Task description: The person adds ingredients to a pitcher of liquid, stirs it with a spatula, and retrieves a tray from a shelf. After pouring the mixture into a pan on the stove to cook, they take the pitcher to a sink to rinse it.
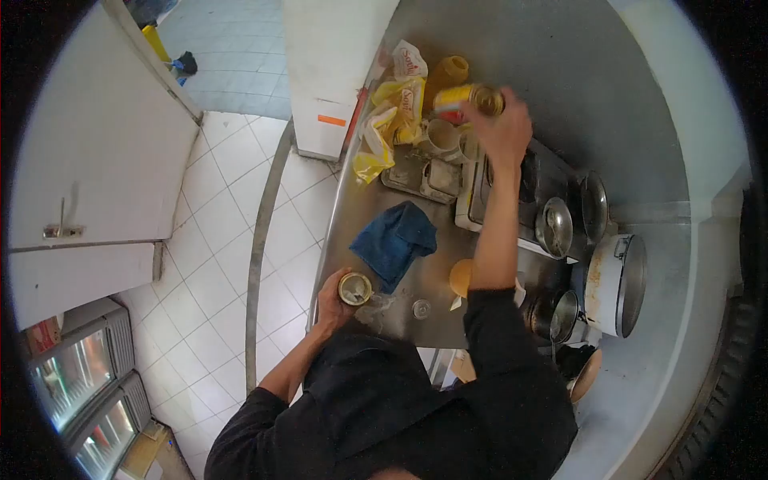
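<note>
My left hand [330, 304] is wrapped round a small open round tin [354, 289] with a gold-coloured rim, at the counter's near left edge; what is inside looks pale. Farther off, my right hand [506, 132] reaches over the back of the counter, slightly blurred. Its fingers are closed around a yellow-labelled can [458, 98], tilted on its side. Beside that can stands a yellow-brown jar [450, 72]. Cups [442, 138] sit just below the right hand. A crumpled blue cloth [396, 240] lies between the two hands.
Yellow and white plastic bags [400, 100] and a metal tray [408, 180] lie at the far left of the steel counter [340, 232]. A stove [472, 192] with pans [554, 227] and a large pot [612, 284] line the right. A small clear cup [421, 309] stands near me.
</note>
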Tool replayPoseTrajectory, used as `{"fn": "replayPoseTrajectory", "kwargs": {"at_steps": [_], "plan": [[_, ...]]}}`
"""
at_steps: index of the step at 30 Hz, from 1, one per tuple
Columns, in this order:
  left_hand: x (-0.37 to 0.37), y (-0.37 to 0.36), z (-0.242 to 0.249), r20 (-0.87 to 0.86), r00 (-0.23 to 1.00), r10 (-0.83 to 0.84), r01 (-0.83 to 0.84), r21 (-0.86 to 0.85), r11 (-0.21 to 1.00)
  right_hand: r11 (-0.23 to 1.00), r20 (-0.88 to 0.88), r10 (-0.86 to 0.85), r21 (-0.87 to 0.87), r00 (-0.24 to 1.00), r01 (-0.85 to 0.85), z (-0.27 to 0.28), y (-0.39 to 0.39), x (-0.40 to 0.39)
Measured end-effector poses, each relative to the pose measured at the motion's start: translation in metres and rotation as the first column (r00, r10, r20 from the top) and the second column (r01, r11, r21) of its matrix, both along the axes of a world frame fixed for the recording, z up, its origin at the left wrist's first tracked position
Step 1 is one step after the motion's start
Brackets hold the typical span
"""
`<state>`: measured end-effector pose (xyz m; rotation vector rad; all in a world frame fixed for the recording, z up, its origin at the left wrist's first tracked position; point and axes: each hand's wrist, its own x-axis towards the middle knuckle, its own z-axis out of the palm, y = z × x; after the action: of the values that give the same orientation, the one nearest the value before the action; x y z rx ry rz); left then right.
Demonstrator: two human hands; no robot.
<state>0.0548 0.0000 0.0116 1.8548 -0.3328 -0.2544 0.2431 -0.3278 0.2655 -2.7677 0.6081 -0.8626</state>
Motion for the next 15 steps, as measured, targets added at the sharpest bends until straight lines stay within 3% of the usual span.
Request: {"fn": "replayPoseTrajectory", "kwargs": {"at_steps": [4,7,10,13,15], "plan": [[-0.002,0.002,-0.008,0.020,1.000,0.007,-0.006,-0.033,0.999,0.981,-0.059,0.098,-0.164,0.993,-0.106,0.008,-0.045,0.067],[-0.001,0.004,-0.002,0.014,1.000,-0.006,0.006,0.019,1.000,0.985,-0.231,0.149,-0.048,0.961,-0.165,-0.006,-0.070,0.110],[0.000,0.002,0.006,0.046,0.999,-0.001,-0.001,0.043,0.999,0.988,-0.514,0.117,-0.023,0.850,-0.150,-0.027,-0.081,0.145],[-0.001,0.003,0.005,-0.041,0.999,-0.018,0.020,0.037,0.999,0.970,-0.352,0.085,-0.184,0.932,-0.158,-0.070,-0.090,0.162],[0.000,0.003,0.008,-0.042,0.999,-0.020,0.023,0.056,0.998,0.977,-0.488,0.078,-0.137,0.869,-0.164,-0.070,-0.083,0.163]]}}
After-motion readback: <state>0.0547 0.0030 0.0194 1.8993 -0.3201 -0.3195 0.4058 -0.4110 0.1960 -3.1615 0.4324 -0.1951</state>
